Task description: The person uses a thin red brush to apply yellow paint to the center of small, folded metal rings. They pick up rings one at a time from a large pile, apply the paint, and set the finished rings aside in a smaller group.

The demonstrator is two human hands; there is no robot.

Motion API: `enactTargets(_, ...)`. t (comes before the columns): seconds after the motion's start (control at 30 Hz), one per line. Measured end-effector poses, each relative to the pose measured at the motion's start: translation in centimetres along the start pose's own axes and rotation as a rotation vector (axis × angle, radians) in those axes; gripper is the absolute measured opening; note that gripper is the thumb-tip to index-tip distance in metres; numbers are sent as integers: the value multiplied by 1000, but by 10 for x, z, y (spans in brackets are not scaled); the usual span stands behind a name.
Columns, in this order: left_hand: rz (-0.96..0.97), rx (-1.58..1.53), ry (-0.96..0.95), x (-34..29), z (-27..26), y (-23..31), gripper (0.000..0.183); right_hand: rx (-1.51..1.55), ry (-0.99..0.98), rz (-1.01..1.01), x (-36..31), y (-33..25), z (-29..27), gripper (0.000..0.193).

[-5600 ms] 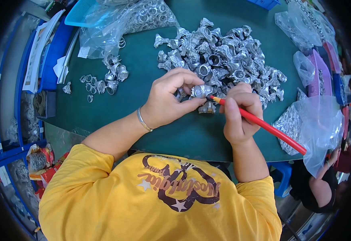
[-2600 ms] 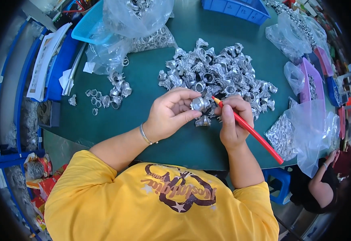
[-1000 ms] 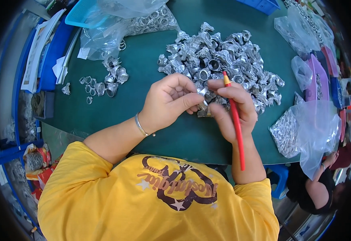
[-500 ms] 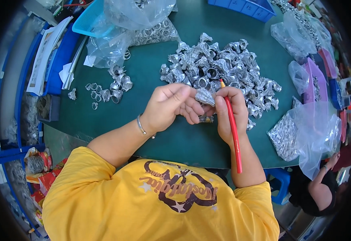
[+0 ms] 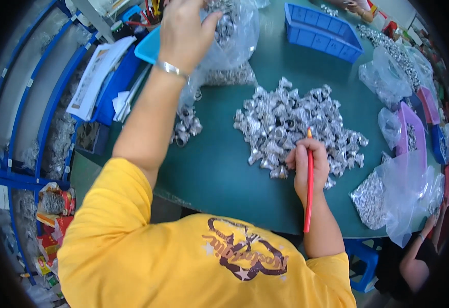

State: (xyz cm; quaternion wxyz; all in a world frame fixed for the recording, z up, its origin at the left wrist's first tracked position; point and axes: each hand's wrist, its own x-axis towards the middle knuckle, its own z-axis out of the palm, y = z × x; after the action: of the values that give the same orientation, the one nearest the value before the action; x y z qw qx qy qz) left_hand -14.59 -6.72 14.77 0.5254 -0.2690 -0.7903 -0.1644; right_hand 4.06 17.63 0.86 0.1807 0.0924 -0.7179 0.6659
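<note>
My right hand (image 5: pixel 312 163) is closed around a red marking pencil (image 5: pixel 309 197), its tip pointing away from me. That hand rests at the near edge of a heap of chunky silver metal rings (image 5: pixel 273 115) on the green table. My left hand (image 5: pixel 187 38) is stretched far forward over a clear plastic bag (image 5: pixel 242 38) with metal rings in it. Its thumb stands apart, while the other fingers are partly cut off by the upper edge; I see nothing held there. Beneath the left forearm lies a small group of rings (image 5: pixel 187 128).
A blue plastic bin (image 5: pixel 322 33) stands at the back. The right side has clear bags (image 5: pixel 370 200) of metal parts and a pink tray (image 5: pixel 408 128). Blue shelving (image 5: pixel 37 102) and papers (image 5: pixel 98 77) are on the left. Another person's arm (image 5: pixel 414 262) shows at lower right.
My left hand has left the spot beside my right hand and moved forward and left to the bag. The ring held between my hands no longer shows there. The pencil stays in my right hand.
</note>
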Motion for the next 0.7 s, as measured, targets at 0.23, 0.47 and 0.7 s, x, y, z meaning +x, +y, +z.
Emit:
enactTargets(0.23,-131,-391,-673,-93,-5,73,12,-29,28,-8,1,-1,-5,10)
enactTargets(0.47,-570,-441,-607,-159,6,79,10,-38,-2,18,1,-1,-7,8)
enactTargets(0.7,-660,-695,-408,-146,-3,104,9,-67,-37,-19,1,8,0,8)
